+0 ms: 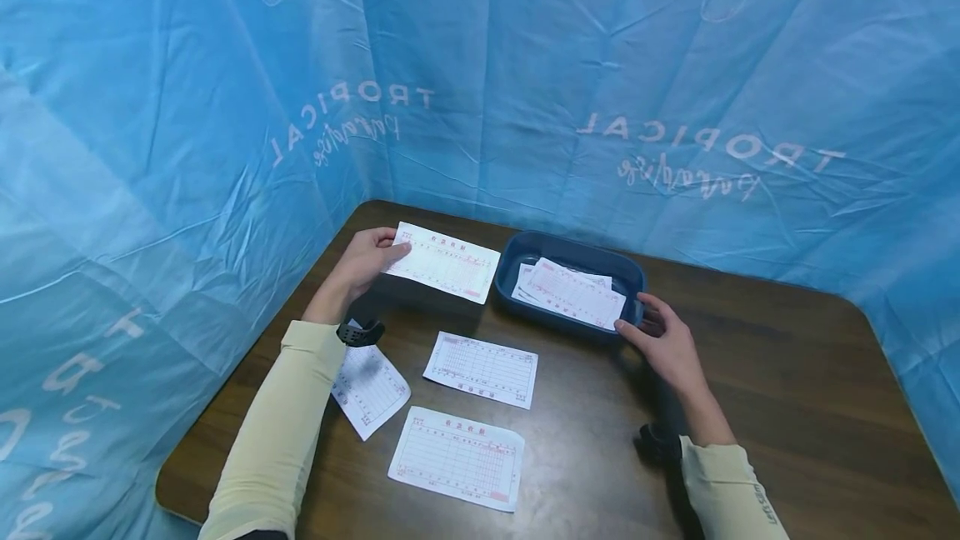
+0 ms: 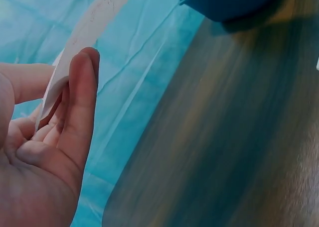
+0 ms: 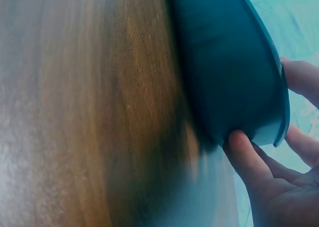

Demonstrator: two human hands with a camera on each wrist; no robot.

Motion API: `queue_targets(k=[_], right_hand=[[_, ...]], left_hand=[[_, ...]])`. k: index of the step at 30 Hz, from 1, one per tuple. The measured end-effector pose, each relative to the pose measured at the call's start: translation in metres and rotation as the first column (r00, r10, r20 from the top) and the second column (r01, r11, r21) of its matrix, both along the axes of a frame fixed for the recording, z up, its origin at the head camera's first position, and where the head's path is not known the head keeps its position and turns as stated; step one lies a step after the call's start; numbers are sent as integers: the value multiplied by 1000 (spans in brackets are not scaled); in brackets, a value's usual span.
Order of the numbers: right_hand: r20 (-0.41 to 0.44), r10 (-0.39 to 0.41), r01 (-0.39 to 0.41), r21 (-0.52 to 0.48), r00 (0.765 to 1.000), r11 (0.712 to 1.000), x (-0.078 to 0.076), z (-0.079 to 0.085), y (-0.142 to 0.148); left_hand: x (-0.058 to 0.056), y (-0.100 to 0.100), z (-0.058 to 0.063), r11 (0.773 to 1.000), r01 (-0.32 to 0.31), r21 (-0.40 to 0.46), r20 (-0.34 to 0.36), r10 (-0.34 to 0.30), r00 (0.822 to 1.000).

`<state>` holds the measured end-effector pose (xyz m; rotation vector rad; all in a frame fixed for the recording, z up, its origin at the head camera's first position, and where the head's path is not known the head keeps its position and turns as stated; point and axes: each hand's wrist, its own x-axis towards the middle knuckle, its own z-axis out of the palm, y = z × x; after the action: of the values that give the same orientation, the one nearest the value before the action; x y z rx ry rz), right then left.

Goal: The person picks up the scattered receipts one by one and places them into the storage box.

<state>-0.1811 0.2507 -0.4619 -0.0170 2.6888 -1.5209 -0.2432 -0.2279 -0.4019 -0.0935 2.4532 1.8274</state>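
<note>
My left hand pinches the left end of a white receipt slip with red print, thumb on top and fingers beneath. The slip bows upward from the fingers in the left wrist view, and its right end comes close to the rim of a dark blue plastic bin. Several printed slips lie stacked inside that bin. My right hand grips the bin's right end. In the right wrist view the thumb presses the bin's outer wall, with other fingers around the end and at the rim.
Three more slips lie on the brown wooden table: a tilted slip partly under the left wrist, a middle slip, and a near slip. Blue printed cloth hangs behind and to the left of the table.
</note>
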Motion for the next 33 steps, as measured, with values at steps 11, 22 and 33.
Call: queue_targets(k=[11, 22, 33], right_hand=[[-3, 11, -11, -18, 1000, 1000, 0, 4, 0], [3, -13, 13, -29, 1000, 999, 1, -2, -3], [-24, -19, 18, -26, 1000, 999, 2, -3, -1]], left_hand=[[-6, 24, -1, 1000, 0, 30, 2, 0, 1000], [-11, 43, -4, 1000, 13, 13, -21, -13, 1000], [-16, 64, -8, 999, 44, 22, -3, -44, 999]])
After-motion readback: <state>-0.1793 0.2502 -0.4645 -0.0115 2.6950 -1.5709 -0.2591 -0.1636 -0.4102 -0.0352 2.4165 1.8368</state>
